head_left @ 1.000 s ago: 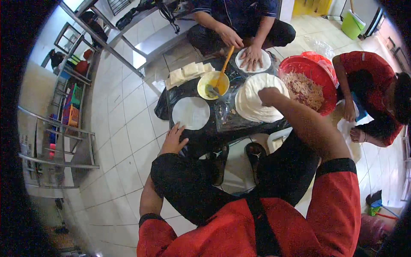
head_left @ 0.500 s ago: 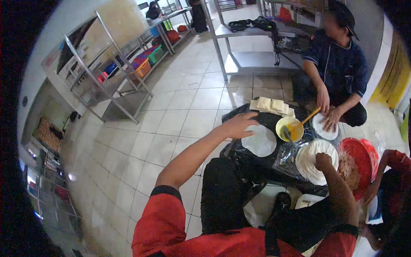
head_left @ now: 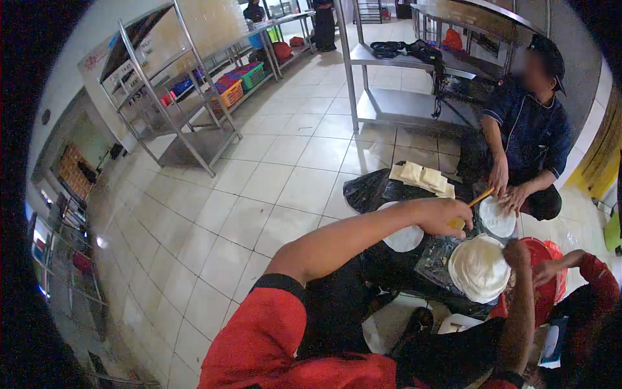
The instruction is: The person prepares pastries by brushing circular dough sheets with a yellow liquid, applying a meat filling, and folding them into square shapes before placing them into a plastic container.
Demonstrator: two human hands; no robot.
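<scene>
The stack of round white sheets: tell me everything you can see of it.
The stack of thin, round, cream-white, dough-like sheets lies on black plastic sheeting. It looks soft, with many layers and uneven edges. It sits just left of the round red basin. The person's right hand is by its right edge; whether the fingers touch it is unclear.

At 10 o'clock from the view's middle stands a steel rack point(head_left: 162, 91); towards 11, an orange basket point(head_left: 231, 95) sits beside a green basket point(head_left: 253, 77); at 12, far off, a dark-clothed person point(head_left: 324, 27); at 1, black straps point(head_left: 403, 50) lie on a steel shelving unit point(head_left: 414, 109); just past 3, a green container point(head_left: 612, 231); pale tiled floor point(head_left: 291, 172) towards 11.
</scene>
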